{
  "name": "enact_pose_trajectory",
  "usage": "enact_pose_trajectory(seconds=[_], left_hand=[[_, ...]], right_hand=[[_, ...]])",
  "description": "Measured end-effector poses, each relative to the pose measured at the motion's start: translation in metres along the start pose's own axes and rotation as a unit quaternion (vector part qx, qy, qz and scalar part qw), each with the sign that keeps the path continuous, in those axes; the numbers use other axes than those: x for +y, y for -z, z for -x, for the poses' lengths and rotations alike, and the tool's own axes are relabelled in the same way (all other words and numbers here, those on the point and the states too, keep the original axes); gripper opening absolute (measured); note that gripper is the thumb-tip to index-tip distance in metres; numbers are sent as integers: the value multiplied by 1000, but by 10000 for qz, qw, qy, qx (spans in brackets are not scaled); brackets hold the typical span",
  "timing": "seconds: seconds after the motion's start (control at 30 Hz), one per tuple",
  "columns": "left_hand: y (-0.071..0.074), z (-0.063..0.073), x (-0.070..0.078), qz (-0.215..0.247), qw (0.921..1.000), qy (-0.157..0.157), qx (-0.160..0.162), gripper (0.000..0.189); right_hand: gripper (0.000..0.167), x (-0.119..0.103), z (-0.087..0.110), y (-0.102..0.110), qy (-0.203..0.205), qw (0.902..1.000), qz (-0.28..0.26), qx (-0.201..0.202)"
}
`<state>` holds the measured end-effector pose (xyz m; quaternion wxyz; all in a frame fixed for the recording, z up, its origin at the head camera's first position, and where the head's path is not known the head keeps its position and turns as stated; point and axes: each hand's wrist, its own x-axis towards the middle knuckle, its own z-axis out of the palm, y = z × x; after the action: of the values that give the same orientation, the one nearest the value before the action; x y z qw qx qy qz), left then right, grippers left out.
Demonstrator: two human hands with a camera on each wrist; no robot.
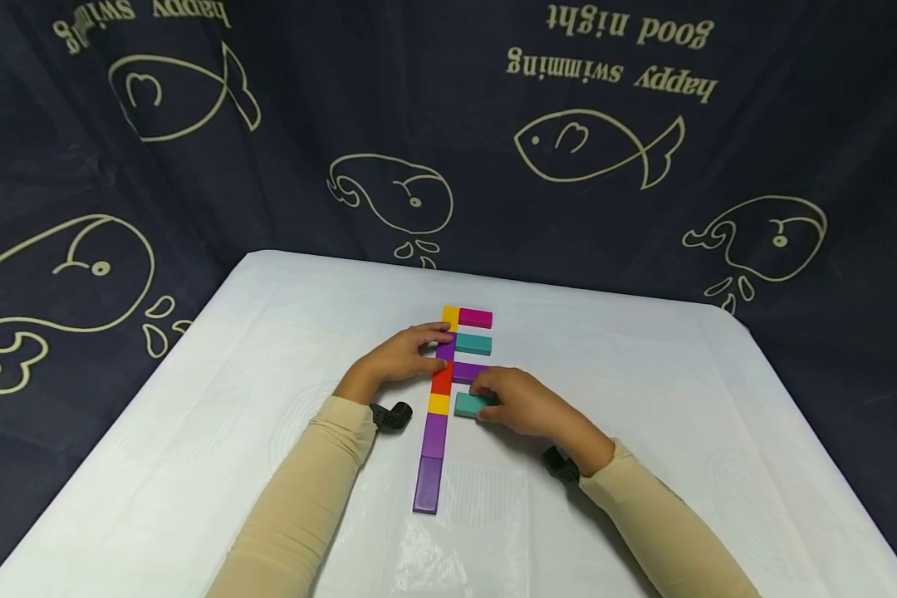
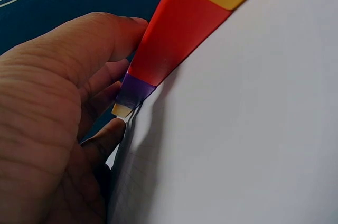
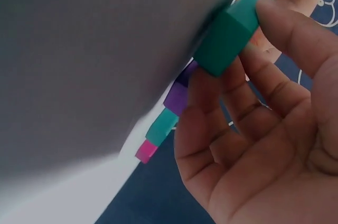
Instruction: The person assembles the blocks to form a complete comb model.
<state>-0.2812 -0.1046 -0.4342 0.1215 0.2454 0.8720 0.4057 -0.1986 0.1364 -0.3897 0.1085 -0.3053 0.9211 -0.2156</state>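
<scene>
A line of flat coloured blocks runs down the table, with a yellow block (image 1: 450,316) at its far end. My left hand (image 1: 398,357) lies along the line's left side, fingertips touching the purple block (image 1: 445,351). In the left wrist view, its thumb rests against the edge of the red block (image 2: 177,28). My right hand (image 1: 525,403) pinches a teal block (image 3: 224,36) between thumb and fingers. In the head view, that block stands just right of a small yellow block (image 1: 438,404), a narrow gap between them.
A pink block (image 1: 476,318), another teal block (image 1: 474,344) and a purple block (image 1: 468,372) stick out rightward from the line. Two long purple blocks (image 1: 434,435) form its near end. The white table (image 1: 628,349) meets a dark printed cloth (image 1: 284,208) behind.
</scene>
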Motion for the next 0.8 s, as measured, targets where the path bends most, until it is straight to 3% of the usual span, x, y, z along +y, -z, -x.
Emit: enact_pose_trajectory(seconds=[0.8], left_hand=[[0,0,0,42,10000,-24,10,52]], right_hand=[[25,-7,-5,-8,114,9994,305,-117]])
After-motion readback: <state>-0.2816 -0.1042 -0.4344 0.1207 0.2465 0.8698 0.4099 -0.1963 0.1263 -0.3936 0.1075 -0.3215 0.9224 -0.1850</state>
